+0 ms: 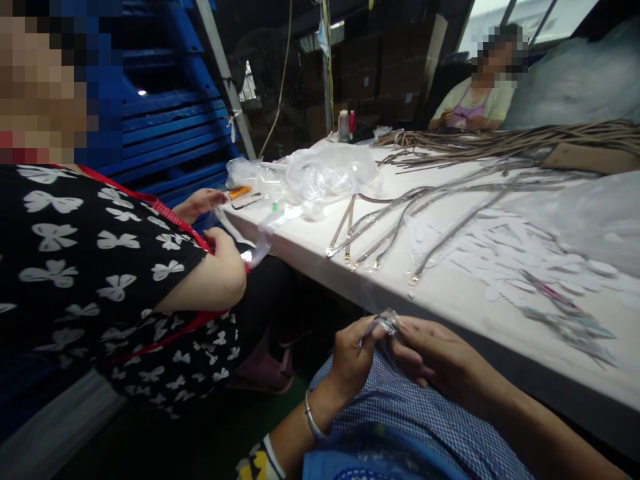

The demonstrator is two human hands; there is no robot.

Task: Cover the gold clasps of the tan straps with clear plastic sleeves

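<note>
While we are sitting at the white table [450,300], which is running from 12 to 4 o'clock, a co-worker in a black bow-print top [100,267] is sitting at 9 o'clock, with hands at the table's near corner. A second person [475,100] is sitting at the far end, at 1 o'clock. A big pile of tan straps [525,140] is lying at 1 o'clock, near that person. A crumpled clear bag [320,175] is lying at 11 o'clock. Five or so loose straps [390,223] are lying fanned out at centre, buckle ends pointing toward 7 o'clock. Our left hand [353,360] and right hand [440,360] are meeting at 6 o'clock, below the table's edge and over our lap. Both are pinching a small clear-wrapped piece [386,323], with fingertips clamping it from both sides. Blur is hiding what it is. A silver bangle [313,420] is sitting on our left wrist.
</note>
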